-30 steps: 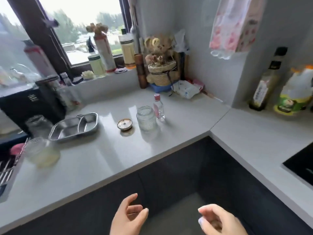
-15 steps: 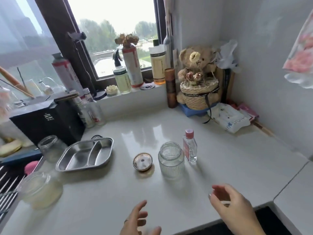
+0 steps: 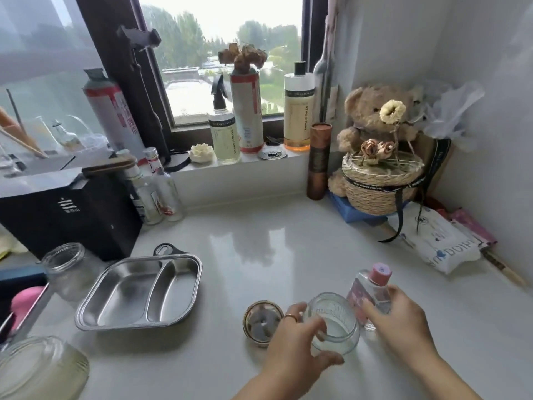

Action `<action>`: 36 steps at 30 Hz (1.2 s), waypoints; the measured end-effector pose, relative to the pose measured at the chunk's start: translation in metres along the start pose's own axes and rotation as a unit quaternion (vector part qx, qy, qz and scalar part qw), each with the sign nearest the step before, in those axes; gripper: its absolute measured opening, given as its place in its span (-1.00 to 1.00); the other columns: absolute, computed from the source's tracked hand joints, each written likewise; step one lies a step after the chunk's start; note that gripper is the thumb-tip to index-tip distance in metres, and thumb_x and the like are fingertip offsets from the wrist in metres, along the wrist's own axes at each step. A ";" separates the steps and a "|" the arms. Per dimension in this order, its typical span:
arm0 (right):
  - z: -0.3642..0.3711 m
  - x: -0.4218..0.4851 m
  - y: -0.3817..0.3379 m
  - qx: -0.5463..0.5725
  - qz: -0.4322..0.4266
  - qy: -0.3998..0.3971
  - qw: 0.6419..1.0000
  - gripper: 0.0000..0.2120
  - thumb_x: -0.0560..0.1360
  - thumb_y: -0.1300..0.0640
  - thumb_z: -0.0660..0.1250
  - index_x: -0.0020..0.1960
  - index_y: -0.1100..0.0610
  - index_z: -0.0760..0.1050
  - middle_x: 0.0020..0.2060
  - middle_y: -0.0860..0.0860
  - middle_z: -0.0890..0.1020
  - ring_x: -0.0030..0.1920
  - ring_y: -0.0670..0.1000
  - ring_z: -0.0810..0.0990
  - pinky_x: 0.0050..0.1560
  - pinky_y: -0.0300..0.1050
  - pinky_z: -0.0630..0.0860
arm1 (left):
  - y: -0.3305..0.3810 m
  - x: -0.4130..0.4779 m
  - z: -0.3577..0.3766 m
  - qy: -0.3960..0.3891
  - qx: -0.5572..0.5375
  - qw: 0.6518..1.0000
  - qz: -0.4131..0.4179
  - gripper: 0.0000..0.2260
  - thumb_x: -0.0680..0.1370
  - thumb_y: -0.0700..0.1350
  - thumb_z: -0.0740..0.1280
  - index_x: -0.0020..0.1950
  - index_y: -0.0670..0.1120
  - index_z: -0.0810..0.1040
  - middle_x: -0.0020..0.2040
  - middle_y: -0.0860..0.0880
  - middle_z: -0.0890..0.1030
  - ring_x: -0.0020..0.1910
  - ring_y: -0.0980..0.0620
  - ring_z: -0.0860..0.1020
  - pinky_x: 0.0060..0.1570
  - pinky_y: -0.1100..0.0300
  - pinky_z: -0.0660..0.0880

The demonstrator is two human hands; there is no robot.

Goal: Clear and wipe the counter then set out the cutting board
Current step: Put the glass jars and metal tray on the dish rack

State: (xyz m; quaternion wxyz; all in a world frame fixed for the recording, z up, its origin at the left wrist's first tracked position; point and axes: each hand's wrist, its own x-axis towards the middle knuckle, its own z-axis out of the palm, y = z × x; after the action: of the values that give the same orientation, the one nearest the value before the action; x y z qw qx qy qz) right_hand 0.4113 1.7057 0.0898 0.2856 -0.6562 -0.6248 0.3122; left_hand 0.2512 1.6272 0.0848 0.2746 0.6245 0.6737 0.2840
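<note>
pale glossy counter (image 3: 282, 255), cluttered, ribbed glass jar (image 3: 334, 324)

This is a home kitchen, a lived-in corner of one. A pale stone counter (image 3: 259, 241) runs into the angle of two white walls, with a window (image 3: 227, 53) at 12 o'clock looking out on trees and rooftops. Along the sill stand a spray bottle (image 3: 223, 131), a tall can (image 3: 246, 108) and a soap bottle (image 3: 298, 108). At 2 o'clock a teddy bear (image 3: 375, 116) sits behind a woven basket (image 3: 380, 186). At 9 o'clock lie a steel divided tray (image 3: 141, 290) and an empty glass jar (image 3: 67, 269), beside a black appliance (image 3: 66, 215).
</note>
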 end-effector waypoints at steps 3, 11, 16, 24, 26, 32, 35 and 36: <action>-0.007 0.010 -0.027 -0.014 -0.020 -0.013 1.000 -0.76 0.40 0.14 0.42 0.05 0.15 0.54 -0.07 0.14 0.65 -0.09 0.11 0.53 -0.13 -0.09 0.35 | -0.006 0.004 -0.021 -0.012 -0.071 0.997 -0.028 -0.66 0.37 -0.04 0.42 0.12 0.00 0.49 0.15 0.10 0.35 0.06 0.15 0.43 0.00 0.41 0.30; 0.053 0.053 -0.177 0.066 -0.187 -0.106 0.974 -0.82 0.38 0.13 0.45 -0.03 0.05 0.55 -0.21 -0.02 0.65 -0.19 -0.02 0.59 -0.21 -0.10 0.45 | -0.056 -0.046 -0.123 0.192 -0.347 0.893 -0.213 -0.71 0.02 -0.05 0.33 -0.29 -0.04 0.62 -0.33 0.10 0.64 -0.30 0.21 0.58 -0.30 0.47 0.39; 0.177 0.084 -0.242 0.098 -0.192 -0.176 0.961 -0.80 0.40 0.20 0.43 0.00 0.20 0.53 -0.14 0.10 0.61 -0.14 0.10 0.55 -0.09 -0.04 0.43 | -0.104 -0.079 -0.179 0.305 -0.087 0.938 -0.143 -0.55 -0.02 0.25 0.37 -0.17 0.23 0.44 0.00 0.32 0.43 -0.11 0.43 0.46 -0.14 0.64 0.29; 0.279 0.137 -0.282 0.075 -0.156 -0.186 0.967 -0.82 0.42 0.16 0.39 -0.02 0.10 0.44 -0.13 0.05 0.55 -0.21 0.04 0.50 -0.26 -0.20 0.38 | -0.138 -0.065 -0.211 0.374 -0.432 0.770 -0.282 -0.69 0.01 -0.31 0.24 -0.30 -0.13 0.57 -0.43 -0.08 0.65 -0.35 -0.03 0.59 -0.54 0.42 0.42; 0.292 0.147 -0.281 0.078 -0.140 -0.195 0.968 -0.81 0.41 0.26 0.38 -0.06 0.09 0.41 -0.16 0.05 0.52 -0.33 -0.07 0.45 -0.46 -0.32 0.41 | -0.137 -0.060 -0.212 0.396 -0.447 0.748 -0.290 -0.73 0.03 -0.33 0.24 -0.37 -0.10 0.56 -0.55 0.03 0.62 -0.47 0.07 0.59 -0.58 0.46 0.39; 0.315 0.170 -0.277 0.035 -0.138 -0.223 0.964 -0.63 0.44 0.29 0.34 0.21 0.20 0.38 0.11 0.17 0.55 -0.05 0.08 0.47 -0.11 -0.12 0.38 | -0.140 -0.059 -0.213 0.386 -0.440 0.746 -0.318 -0.64 -0.01 -0.26 0.28 -0.26 -0.04 0.61 -0.30 0.03 0.66 -0.18 0.12 0.55 -0.35 0.35 0.41; 0.319 0.177 -0.278 0.050 -0.128 -0.234 0.962 -0.53 0.45 0.27 0.34 0.30 0.19 0.23 0.14 0.18 0.48 -0.04 0.07 0.43 -0.27 -0.14 0.39 | -0.140 -0.057 -0.211 0.385 -0.409 0.755 -0.339 -0.60 -0.01 -0.24 0.29 -0.21 -0.05 0.62 -0.29 0.05 0.67 -0.17 0.15 0.55 -0.37 0.40 0.40; 0.319 0.178 -0.277 0.055 -0.131 -0.234 0.962 -0.52 0.45 0.27 0.34 0.30 0.19 0.21 0.15 0.19 0.47 -0.04 0.07 0.43 -0.31 -0.15 0.38 | -0.141 -0.057 -0.211 0.383 -0.400 0.759 -0.342 -0.59 -0.01 -0.24 0.29 -0.19 -0.06 0.62 -0.27 0.03 0.67 -0.18 0.14 0.55 -0.39 0.41 0.41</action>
State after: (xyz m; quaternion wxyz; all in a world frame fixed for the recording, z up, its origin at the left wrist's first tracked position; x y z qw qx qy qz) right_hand -0.0071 1.8941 0.0873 0.2056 -0.4607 -0.7363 0.4510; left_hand 0.0060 1.5533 0.1287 0.2978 0.0248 0.7166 0.6302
